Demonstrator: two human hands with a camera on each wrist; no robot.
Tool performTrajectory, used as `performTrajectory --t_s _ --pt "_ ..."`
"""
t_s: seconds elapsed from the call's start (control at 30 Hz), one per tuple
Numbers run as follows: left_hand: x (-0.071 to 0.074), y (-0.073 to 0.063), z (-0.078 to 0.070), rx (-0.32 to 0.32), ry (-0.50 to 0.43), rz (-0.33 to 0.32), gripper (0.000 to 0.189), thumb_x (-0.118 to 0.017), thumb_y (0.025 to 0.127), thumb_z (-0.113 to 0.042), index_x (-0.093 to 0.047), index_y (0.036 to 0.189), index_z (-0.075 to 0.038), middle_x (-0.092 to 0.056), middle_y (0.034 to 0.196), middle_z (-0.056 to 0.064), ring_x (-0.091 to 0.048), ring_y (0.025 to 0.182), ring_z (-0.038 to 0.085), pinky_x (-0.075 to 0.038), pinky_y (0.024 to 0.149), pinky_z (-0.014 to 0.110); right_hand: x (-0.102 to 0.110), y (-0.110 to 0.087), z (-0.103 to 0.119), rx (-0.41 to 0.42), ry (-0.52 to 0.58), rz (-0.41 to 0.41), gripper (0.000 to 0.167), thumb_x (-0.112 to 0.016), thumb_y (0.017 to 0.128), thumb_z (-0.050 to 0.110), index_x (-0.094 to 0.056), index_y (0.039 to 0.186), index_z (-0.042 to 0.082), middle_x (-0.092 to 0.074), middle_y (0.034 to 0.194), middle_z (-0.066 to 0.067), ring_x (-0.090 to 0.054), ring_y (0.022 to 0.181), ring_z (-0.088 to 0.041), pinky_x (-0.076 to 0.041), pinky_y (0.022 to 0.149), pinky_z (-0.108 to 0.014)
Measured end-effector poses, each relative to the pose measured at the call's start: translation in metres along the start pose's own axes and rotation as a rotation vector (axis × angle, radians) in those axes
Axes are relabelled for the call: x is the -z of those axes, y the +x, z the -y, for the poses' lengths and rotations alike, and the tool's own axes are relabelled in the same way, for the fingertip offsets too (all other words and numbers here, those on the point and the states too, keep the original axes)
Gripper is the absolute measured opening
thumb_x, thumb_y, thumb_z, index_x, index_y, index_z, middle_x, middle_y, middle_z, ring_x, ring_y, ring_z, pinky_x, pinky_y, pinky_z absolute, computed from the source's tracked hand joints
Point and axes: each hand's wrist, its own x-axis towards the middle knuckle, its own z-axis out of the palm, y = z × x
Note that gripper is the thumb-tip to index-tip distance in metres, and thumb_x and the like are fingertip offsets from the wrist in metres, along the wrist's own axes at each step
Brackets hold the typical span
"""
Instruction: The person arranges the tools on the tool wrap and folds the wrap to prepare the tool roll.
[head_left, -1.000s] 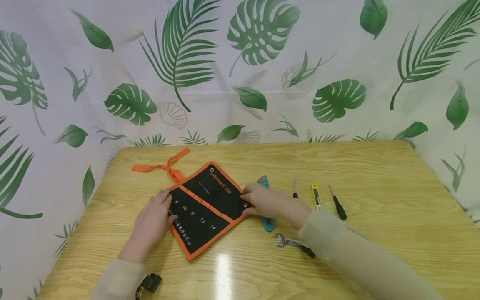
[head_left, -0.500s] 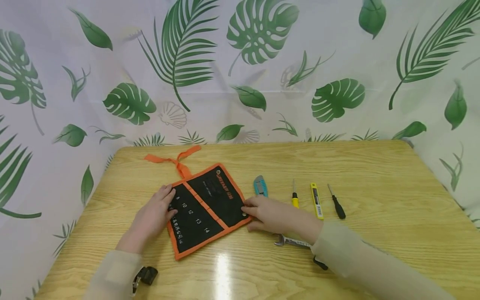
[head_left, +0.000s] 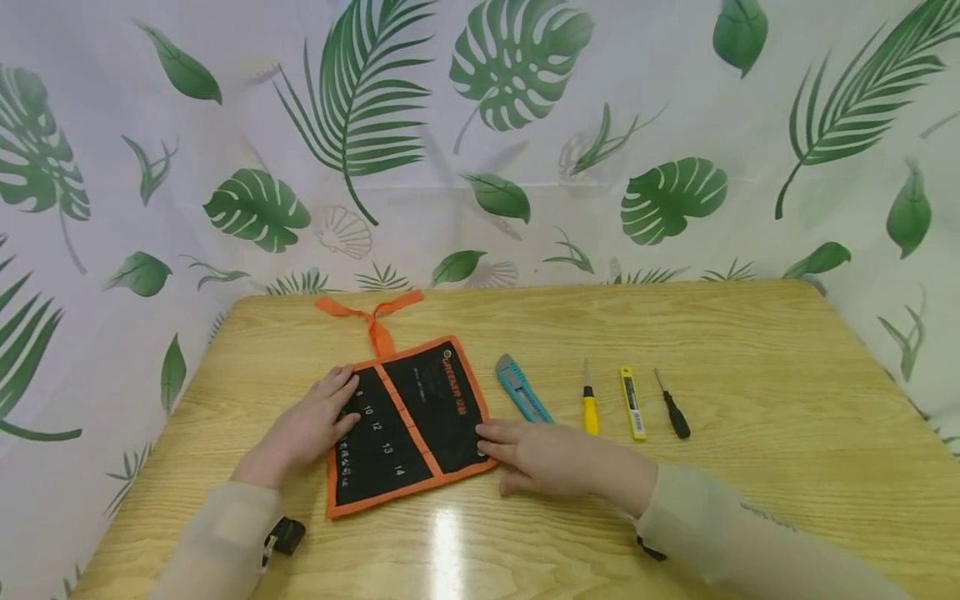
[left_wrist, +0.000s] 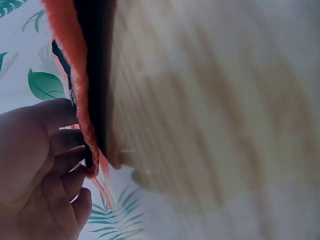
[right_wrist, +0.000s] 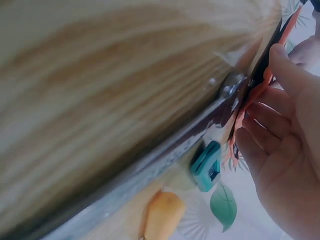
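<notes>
A black fabric tool pouch [head_left: 427, 400] with orange edging and printed numbers lies unrolled on the table in the head view. Its orange tie strap [head_left: 380, 321] points to the back. My left hand [head_left: 311, 425] rests on the pouch's left edge, fingers and thumb on the fabric. At the lower right edge, the fingertips of my right hand [head_left: 551, 454] rest on the pouch, its thumb lying just off the edge. Partly behind that hand lies a blue utility knife [head_left: 521, 387], slanted. A metal wrench [right_wrist: 170, 142] shows in the right wrist view; my arm hides it in the head view.
To the right lie a yellow screwdriver [head_left: 591, 408], a flat yellow case [head_left: 632, 404] and a black-handled screwdriver [head_left: 675, 412]. The wooden table [head_left: 787, 375] ends at the back against a leaf-printed cloth [head_left: 555, 250].
The pouch has turned clockwise under both hands, its strap swinging right. My right hand has moved down and slightly right. The utility knife has tilted, its upper end shifting left.
</notes>
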Motion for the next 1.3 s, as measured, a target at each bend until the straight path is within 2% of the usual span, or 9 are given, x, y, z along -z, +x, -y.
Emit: performTrajectory --t_s 0.2,0.5,0.77,0.97,1.3 --pt "0.001 0.005 0.002 -0.03 0.008 0.019 0.06 -0.054 0.099 -0.022 -0.03 0.147 0.005 -0.02 0.154 0.022 -0.015 0.141 0.04 -0.019 0.112 0.052 -0.002 -0.002 0.008 -0.01 0.01 0.037 0.064 -0.045 0.098 0.046 -0.035 0.149 0.008 -0.023 0.156 -0.008 -0.019 0.143 -0.021 -0.028 0.11 -0.035" --pt "0.004 0.014 0.002 -0.044 -0.006 0.038 0.059 -0.052 0.099 -0.019 -0.028 0.148 0.004 -0.018 0.155 0.022 -0.012 0.142 0.039 -0.018 0.112 0.052 0.0 -0.001 0.017 0.023 -0.009 0.063 0.067 -0.046 0.097 0.046 -0.032 0.149 0.007 -0.023 0.155 -0.011 -0.02 0.142 -0.023 -0.026 0.111 -0.033" --pt "0.006 0.021 0.007 -0.045 -0.052 0.075 0.06 -0.051 0.1 -0.02 -0.024 0.149 0.003 -0.014 0.157 0.019 -0.009 0.143 0.037 -0.014 0.113 0.052 0.001 -0.001 0.019 0.003 0.024 0.085 0.067 -0.045 0.097 0.046 -0.031 0.15 0.008 -0.02 0.157 -0.009 -0.017 0.143 -0.022 -0.025 0.111 -0.033" --pt "0.006 0.024 0.008 -0.036 -0.054 0.088 0.06 -0.05 0.1 -0.021 -0.024 0.15 0.001 -0.013 0.157 0.017 -0.008 0.143 0.036 -0.014 0.113 0.051 0.001 -0.001 0.021 0.004 0.033 0.091 0.067 -0.045 0.098 0.046 -0.029 0.151 0.008 -0.019 0.157 -0.01 -0.016 0.143 -0.021 -0.026 0.111 -0.032" --pt "0.008 0.023 0.003 -0.032 -0.023 0.063 0.062 -0.053 0.099 -0.024 -0.025 0.151 -0.002 -0.013 0.157 0.017 -0.009 0.143 0.036 -0.016 0.112 0.051 0.0 -0.001 0.02 -0.01 0.03 0.088 0.067 -0.044 0.098 0.046 -0.028 0.151 0.008 -0.018 0.157 -0.01 -0.015 0.144 -0.021 -0.025 0.112 -0.033"
